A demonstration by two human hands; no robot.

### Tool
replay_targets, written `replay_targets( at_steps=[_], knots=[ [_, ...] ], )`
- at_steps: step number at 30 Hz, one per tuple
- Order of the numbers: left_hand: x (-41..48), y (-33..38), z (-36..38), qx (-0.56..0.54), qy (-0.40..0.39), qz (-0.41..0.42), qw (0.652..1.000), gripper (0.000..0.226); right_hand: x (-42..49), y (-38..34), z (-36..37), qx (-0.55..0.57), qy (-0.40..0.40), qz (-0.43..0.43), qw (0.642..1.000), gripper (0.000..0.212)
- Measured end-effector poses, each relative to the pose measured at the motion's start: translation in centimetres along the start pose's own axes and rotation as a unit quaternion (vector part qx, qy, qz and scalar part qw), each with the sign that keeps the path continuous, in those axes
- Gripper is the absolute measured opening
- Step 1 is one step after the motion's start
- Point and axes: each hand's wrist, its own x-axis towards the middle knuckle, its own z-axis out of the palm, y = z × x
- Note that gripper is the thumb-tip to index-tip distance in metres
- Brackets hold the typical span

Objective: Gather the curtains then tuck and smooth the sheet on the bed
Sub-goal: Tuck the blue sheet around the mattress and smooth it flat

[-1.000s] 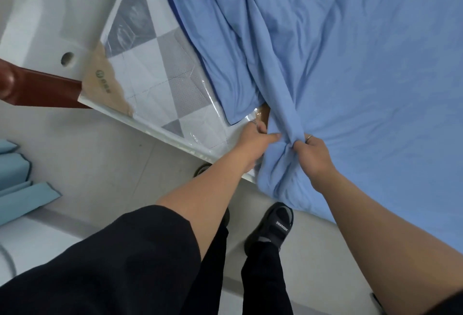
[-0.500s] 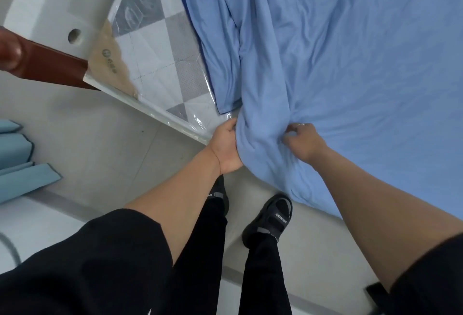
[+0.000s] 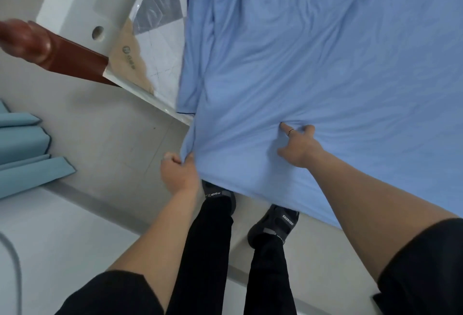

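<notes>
The left hand [image 3: 179, 173] is fisted on the corner of the blue sheet [image 3: 313, 64], holding it off the bed's edge, probably to draw it taut over the plastic-wrapped mattress [image 3: 160, 49]. The right hand [image 3: 299, 145] lies on top with fingers spread, pinning the sheet so it cannot slide. Folds remain.

One blue sheet [image 3: 325, 69] lies spread under and beyond the two hands — the left hand [image 3: 178, 175] and the right hand [image 3: 299, 146]. One ring [image 3: 290, 132] sits on a right-hand finger. Two dark shoes [image 3: 274, 224] stand just below the hands. One red-brown wooden post [image 3: 50, 51] juts out far to the left hand's upper left — and one plastic-wrapped mattress corner [image 3: 150, 64] shows beside it.
</notes>
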Motion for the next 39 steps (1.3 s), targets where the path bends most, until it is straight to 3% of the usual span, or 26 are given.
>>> replay_targets(
  at_steps=[3, 5, 7, 9, 12, 15, 18, 20, 22, 24, 26, 29, 33, 36, 39],
  knots=[
    [0.7, -3.6, 0.5, 0.074, 0.003, -0.172, 0.982, 0.009, -0.1, 0.1, -0.1, -0.012, -0.008, -0.002, 1.0, 0.086],
    [2.1, -4.5, 0.5, 0.103, -0.02, -0.263, 0.959, 0.029, 0.0, 0.2, -0.2, -0.017, -0.01, -0.003, 1.0, 0.087],
    [3.3, -3.2, 0.4, 0.1, -0.043, -0.21, 0.972, 0.027, 0.1, -0.1, -0.2, -0.028, -0.015, -0.002, 0.999, 0.087],
    [4.1, 0.2, 0.6, 0.05, -0.051, -0.086, 0.994, 0.022, 0.2, -0.3, -0.2, -0.038, -0.018, 0.0, 0.999, 0.087],
    [5.8, 6.1, 1.0, -0.043, -0.059, 0.075, 0.994, 0.033, 0.1, -0.4, -0.5, -0.041, -0.028, 0.007, 0.999, 0.088],
    [8.8, 10.3, 2.0, -0.064, -0.088, 0.021, 0.994, 0.04, 0.1, -0.7, -1.2, -0.029, -0.044, 0.015, 0.999, 0.084],
    [10.7, 12.3, 1.7, 0.106, -0.131, 0.019, 0.985, 0.018, 0.4, -1.1, -2.2, -0.019, -0.056, 0.022, 0.998, 0.077],
    [10.6, 13.6, 0.3, 0.117, -0.135, 0.038, 0.983, 0.01, 0.7, -1.6, -2.7, -0.006, -0.058, 0.03, 0.998, 0.073],
    [10.9, 14.9, -1.7, 0.114, -0.07, 0.082, 0.988, 0.008, 0.8, -1.9, -3.0, 0.001, -0.065, 0.042, 0.997, 0.07],
    [11.9, 16.3, -5.0, 0.098, 0.04, 0.142, 0.984, 0.02, 0.9, -2.5, -3.1, -0.016, -0.076, 0.045, 0.996, 0.071],
    [14.1, 17.4, -8.6, -0.041, 0.149, 0.129, 0.979, 0.017, 0.8, -3.2, -3.0, -0.032, -0.082, 0.049, 0.995, 0.073],
    [17.8, 17.8, -12.0, -0.293, 0.244, 0.039, 0.924, 0.022, 0.3, -4.4, -3.0, -0.051, -0.077, 0.057, 0.994, 0.074],
    [17.2, 15.5, -10.9, -0.31, 0.108, 0.057, 0.943, 0.083, -0.2, -5.6, -2.7, -0.041, -0.065, 0.066, 0.995, 0.076],
    [15.2, 11.3, -8.5, -0.311, 0.111, -0.1, 0.939, 0.077, -0.3, -6.6, -2.2, -0.079, -0.045, 0.069, 0.993, 0.057],
    [12.9, 8.0, -5.7, -0.254, -0.089, -0.197, 0.943, 0.056, -1.3, -8.4, -1.7, -0.132, 0.042, 0.02, 0.99, 0.028]
  ],
)
